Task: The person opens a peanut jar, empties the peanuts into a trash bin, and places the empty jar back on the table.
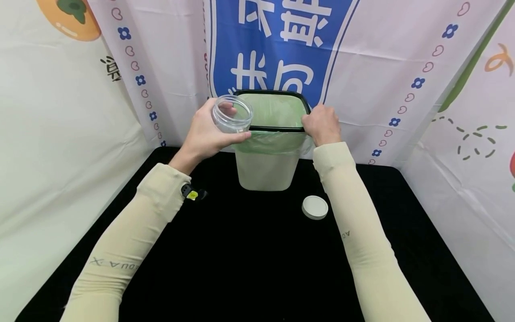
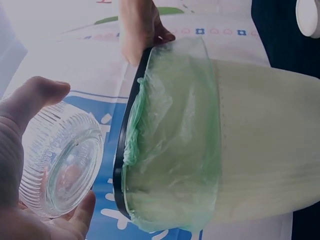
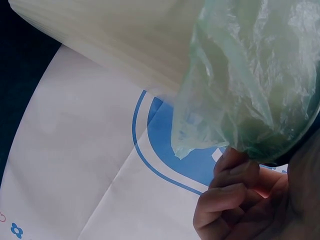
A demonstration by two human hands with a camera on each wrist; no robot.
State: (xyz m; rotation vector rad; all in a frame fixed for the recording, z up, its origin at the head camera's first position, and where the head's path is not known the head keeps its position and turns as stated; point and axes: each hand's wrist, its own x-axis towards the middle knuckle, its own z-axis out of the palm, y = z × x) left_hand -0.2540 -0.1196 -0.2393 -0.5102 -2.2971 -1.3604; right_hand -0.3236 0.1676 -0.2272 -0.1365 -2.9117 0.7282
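My left hand (image 1: pixel 209 132) grips a clear jar (image 1: pixel 232 114) with no lid on it, thumb on one side and fingers on the other. The jar is held at the left of the rim of a trash can (image 1: pixel 265 170); in the left wrist view its ribbed side and base (image 2: pixel 75 170) show. A green plastic bag (image 1: pixel 277 143) lines the can and folds over its black rim (image 1: pixel 277 129). At the can's right side, my right hand (image 1: pixel 322 124) grips the rim, its fingers (image 3: pixel 220 200) curled beside the bag's edge in the right wrist view.
A round white lid (image 1: pixel 315 207) lies on the black tabletop (image 1: pixel 241 250), left of the right forearm. Behind the can hangs a printed cloth (image 1: pixel 173 58) with a blue panel. Pale cloth walls (image 1: pixel 52 134) stand on the left and right.
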